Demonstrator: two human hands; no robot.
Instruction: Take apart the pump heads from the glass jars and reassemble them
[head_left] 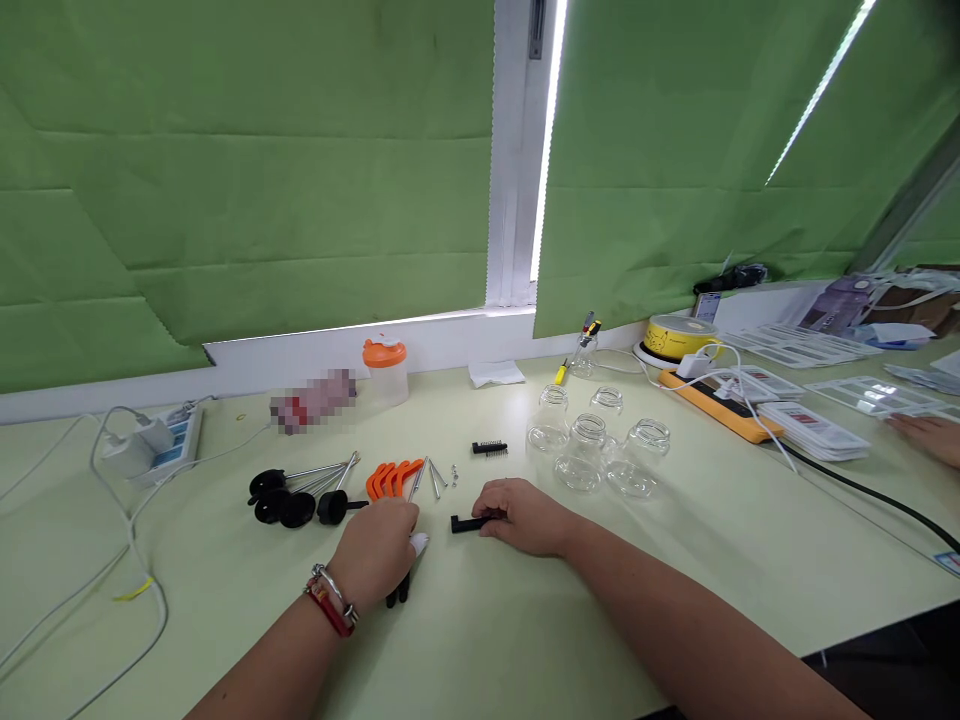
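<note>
My right hand [521,515] pinches a black plastic piece [466,524] just above the table. My left hand [376,548] is closed, its fingers curled under and mostly hidden. A white tip [419,543] shows beside it, and black handles [398,592] stick out below; what it grips is unclear. Behind the hands lies a black piece with rows of thin metal pins [490,448]. Orange bent parts [393,479], long screws [435,478] and small metal bits [454,474] lie beyond my left hand. Black round parts with metal rods [297,508] are to its left.
Several glass jars [587,452] stand right of centre, near an orange power strip [720,406]. An orange-lidded cup [386,372] stands at the back. White cables run from a left power strip [177,445]. Another person's hand [930,437] is at far right.
</note>
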